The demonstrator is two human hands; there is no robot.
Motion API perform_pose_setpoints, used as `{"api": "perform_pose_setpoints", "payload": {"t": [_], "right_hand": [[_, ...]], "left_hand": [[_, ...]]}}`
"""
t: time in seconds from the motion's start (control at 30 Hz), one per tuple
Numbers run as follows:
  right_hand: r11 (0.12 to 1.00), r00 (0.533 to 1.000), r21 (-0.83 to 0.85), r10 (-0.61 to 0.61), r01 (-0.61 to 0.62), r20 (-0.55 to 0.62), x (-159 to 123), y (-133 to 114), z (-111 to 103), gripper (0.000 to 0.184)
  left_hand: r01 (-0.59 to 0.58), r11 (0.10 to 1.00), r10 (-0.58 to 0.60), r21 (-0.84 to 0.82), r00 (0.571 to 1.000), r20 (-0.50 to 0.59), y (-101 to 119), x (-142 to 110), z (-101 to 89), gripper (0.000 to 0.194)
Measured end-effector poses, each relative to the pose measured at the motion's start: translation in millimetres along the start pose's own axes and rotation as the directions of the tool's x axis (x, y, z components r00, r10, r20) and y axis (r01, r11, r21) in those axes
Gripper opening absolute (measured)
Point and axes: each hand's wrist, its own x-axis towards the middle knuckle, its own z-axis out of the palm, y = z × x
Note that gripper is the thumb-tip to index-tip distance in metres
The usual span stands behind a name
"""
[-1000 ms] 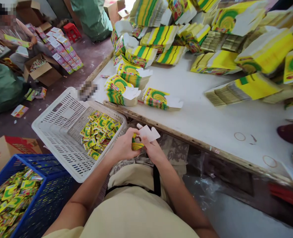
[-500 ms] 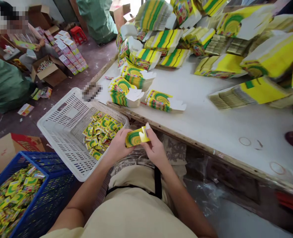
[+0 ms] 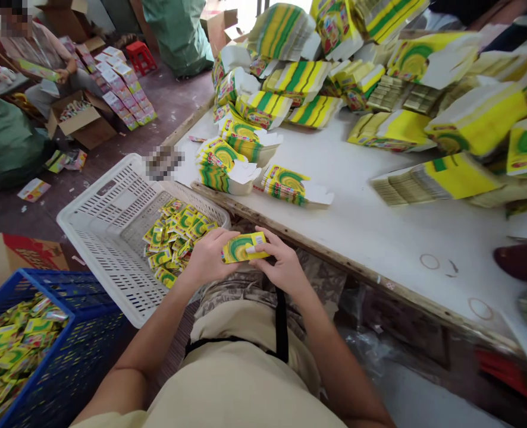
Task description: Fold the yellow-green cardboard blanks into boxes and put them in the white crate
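A small yellow and green carton (image 3: 243,247) is gripped between my two hands over my lap. My left hand (image 3: 207,258) is closed on its left end and my right hand (image 3: 284,267) on its right end, thumb pressing on top. Its flaps are folded down. To the left of my left hand stands a white perforated basket (image 3: 107,238) holding several small yellow-green sachets (image 3: 174,232). Stacks of flat yellow-green cartons (image 3: 285,181) lie on the white table (image 3: 379,220) beyond my hands.
A blue crate (image 3: 67,351) full of sachets sits at the lower left beside a brown cardboard box (image 3: 5,258). Piles of flat cartons (image 3: 469,119) cover the far table. A person (image 3: 35,59) sits on the floor at the far left among boxes.
The carton's white flap stood open a second ago; it has been folded in and the carton is now closed. My hands have stayed over my lap.
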Motion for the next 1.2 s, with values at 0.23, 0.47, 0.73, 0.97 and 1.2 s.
{"api": "perform_pose_setpoints", "payload": {"t": [0.23, 0.47, 0.73, 0.97, 1.2], "right_hand": [[1.000, 0.998, -0.014, -0.006, 0.006, -0.063, -1.3, 3.1, 17.7, 0.037], [0.994, 0.994, -0.059, -0.082, 0.087, 0.078, 4.3, 4.5, 7.7, 0.018], [0.982, 0.994, 0.154, 0.108, -0.111, 0.033, 7.5, -1.3, 10.1, 0.050], [0.978, 0.987, 0.134, 0.163, -0.160, -0.010, 16.8, 1.7, 21.2, 0.063], [0.859, 0.908, -0.417, 0.116, -0.296, -0.403, 89.5, 43.8, -62.7, 0.035]], "left_hand": [[0.074, 0.997, -0.075, -0.035, 0.997, -0.025, -4.2, -7.0, 2.4, 0.055], [0.062, 0.995, -0.063, -0.075, 0.998, -0.007, -9.0, -6.1, -2.1, 0.053], [0.085, 0.993, -0.086, -0.078, 0.996, -0.010, -0.5, -7.8, 3.7, 0.051], [0.177, 0.984, -0.178, -0.014, 0.984, -0.010, -26.0, -24.6, -7.2, 0.049], [0.456, 0.861, -0.410, 0.223, 0.884, -0.225, -88.2, -50.0, -38.3, 0.091]]}}
